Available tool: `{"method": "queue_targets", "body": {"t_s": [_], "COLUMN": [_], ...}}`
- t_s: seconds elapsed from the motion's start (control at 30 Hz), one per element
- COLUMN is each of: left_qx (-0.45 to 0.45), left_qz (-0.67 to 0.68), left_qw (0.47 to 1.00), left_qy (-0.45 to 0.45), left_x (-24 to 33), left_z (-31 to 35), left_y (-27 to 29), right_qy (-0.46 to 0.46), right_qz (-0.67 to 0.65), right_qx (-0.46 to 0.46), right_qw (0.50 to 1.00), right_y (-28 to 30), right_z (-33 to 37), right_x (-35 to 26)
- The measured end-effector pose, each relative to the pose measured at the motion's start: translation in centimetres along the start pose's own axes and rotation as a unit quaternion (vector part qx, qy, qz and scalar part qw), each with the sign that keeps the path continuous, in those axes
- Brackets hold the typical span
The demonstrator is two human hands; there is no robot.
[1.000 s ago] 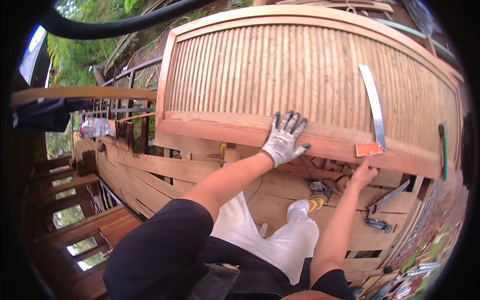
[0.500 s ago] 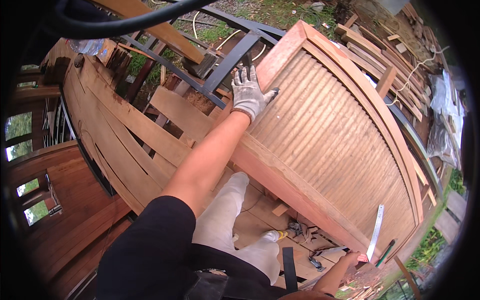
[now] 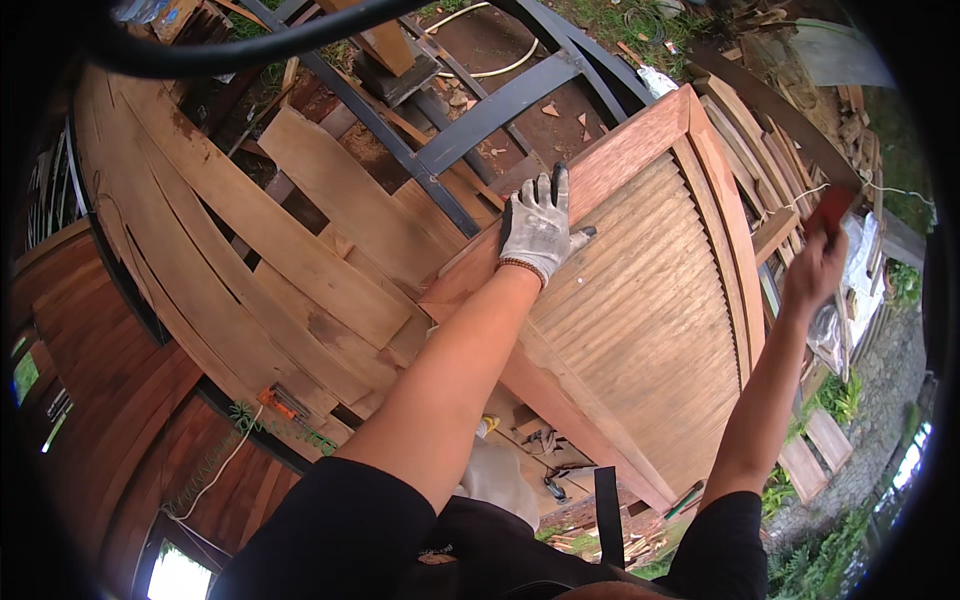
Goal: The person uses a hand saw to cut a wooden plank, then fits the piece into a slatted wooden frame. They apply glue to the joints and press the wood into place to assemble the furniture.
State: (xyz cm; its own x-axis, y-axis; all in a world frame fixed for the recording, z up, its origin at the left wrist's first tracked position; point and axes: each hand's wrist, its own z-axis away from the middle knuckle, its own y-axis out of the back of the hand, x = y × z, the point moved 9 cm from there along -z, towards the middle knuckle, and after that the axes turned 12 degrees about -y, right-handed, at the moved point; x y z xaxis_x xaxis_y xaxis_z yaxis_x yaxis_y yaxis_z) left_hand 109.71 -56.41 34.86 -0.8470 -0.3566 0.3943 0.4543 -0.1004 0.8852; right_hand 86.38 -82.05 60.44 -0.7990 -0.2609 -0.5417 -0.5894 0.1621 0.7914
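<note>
A wooden panel [image 3: 640, 290] with a ribbed face, set in a reddish-brown wooden frame [image 3: 630, 150], lies in front of me. My left hand [image 3: 537, 225], in a grey-white work glove, rests on the frame near its left corner, fingers spread. My bare right hand [image 3: 815, 268] is raised beyond the panel's right side, closed on the red handle of what looks like a handsaw [image 3: 775, 110]. Its long dark blade reaches toward the far side and is blurred. A thin green stick-like thing [image 3: 685, 499] lies by the panel's near right corner.
Dark metal bars [image 3: 500, 112] stand past the left hand. Long wooden boards [image 3: 300, 290] cover the left side. Stacked timber [image 3: 755, 150] and plastic sheeting [image 3: 862, 255] are at the right. A black cable [image 3: 250, 55] crosses the upper left.
My right hand has swung up and away with the red-handled tool, from the panel's near right corner to beyond its far right side. My left hand still lies on the frame; the view has shifted.
</note>
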Motion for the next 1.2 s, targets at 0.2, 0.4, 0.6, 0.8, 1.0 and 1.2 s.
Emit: {"method": "queue_targets", "body": {"t_s": [0.2,0.4,0.6,0.8,1.0,1.2], "left_qx": [-0.003,0.014,0.044,0.027,0.017,0.053], "left_qz": [0.021,0.039,0.057,0.044,0.029,0.004], "left_qw": [1.000,0.999,0.997,0.999,0.999,0.998], "left_qy": [-0.008,-0.012,-0.015,-0.015,-0.023,-0.017], "left_x": [0.1,0.0,-0.1,0.1,0.1,0.2], "left_z": [-0.3,-0.5,-0.2,-0.2,-0.3,-0.4], "left_y": [-1.0,-1.4,-1.1,-1.4,-1.2,-0.4], "right_qy": [0.062,0.069,0.067,0.084,0.068,-0.116], "right_qz": [0.187,0.285,0.279,0.300,0.292,-0.080], "right_qx": [-0.167,-0.213,-0.236,-0.260,-0.219,0.045], "right_qw": [0.966,0.932,0.928,0.914,0.929,0.989], "right_y": [-19.8,-25.0,-26.3,-26.6,-25.6,-13.7], "right_z": [-4.1,-2.7,-2.8,-3.1,-2.3,0.1], "right_x": [-2.0,0.7,2.1,2.2,1.5,3.0]}}
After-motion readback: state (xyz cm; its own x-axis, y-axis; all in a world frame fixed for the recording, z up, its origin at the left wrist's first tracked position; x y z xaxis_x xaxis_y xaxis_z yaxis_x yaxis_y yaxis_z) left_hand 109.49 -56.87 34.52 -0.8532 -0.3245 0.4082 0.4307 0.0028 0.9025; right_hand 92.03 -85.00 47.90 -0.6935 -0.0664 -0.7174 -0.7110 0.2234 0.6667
